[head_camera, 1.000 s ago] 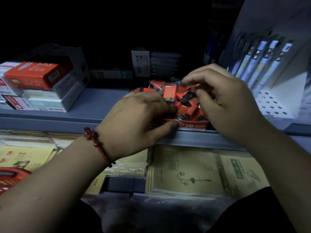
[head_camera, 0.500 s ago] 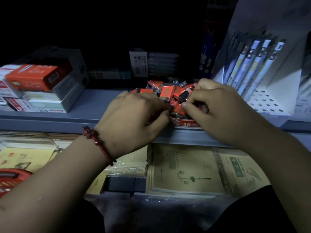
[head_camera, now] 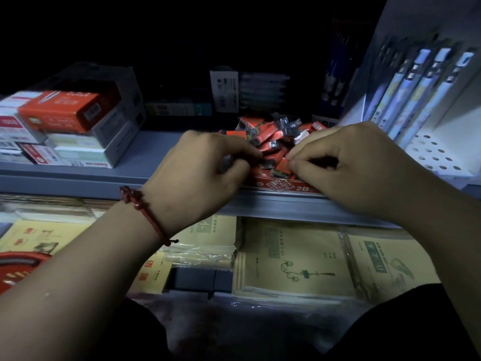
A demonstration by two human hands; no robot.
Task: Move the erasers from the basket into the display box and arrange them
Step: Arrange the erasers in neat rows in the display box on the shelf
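**Head view: findings.** The display box (head_camera: 286, 188), red with a 2B mark, sits at the front edge of the grey shelf (head_camera: 78, 175), between the two hands. The erasers (head_camera: 270, 144) lie in it as a loose heap, tilted every way and rising above its rim. None stands in a row.
- **Left hand** (head_camera: 200, 175): the fingers (head_camera: 253, 152) are curled, with thumb and forefinger pinching an eraser at the heap's left side.
- **Right hand** (head_camera: 359, 168): thumb and forefinger are closed in a pinch on an eraser at the heap's near right.
- **Basket** (head_camera: 18, 267): only a red rim shows at the lower left, below the shelf. Its contents cannot be seen.

**Risks.**
- The heap stands higher than the box's low front wall, and the box sits at the shelf's front edge. In my judgement, pulling one buried eraser could tip its neighbours over the wall onto the notebooks (head_camera: 294, 259) below.
- Glossy wrappers may slip from a two-finger pinch.
- Two hands working in one small box may nudge it off the edge.
- The light is poor, so labels will be hard to align.

**Surroundings.**
- Stacked cartons (head_camera: 67, 126) occupy the shelf's left end, well apart from the box.
- A white pen rack (head_camera: 440, 157) stands just beside the right hand and limits room on that side.
- A red bracelet (head_camera: 145, 212) sits on the left wrist.
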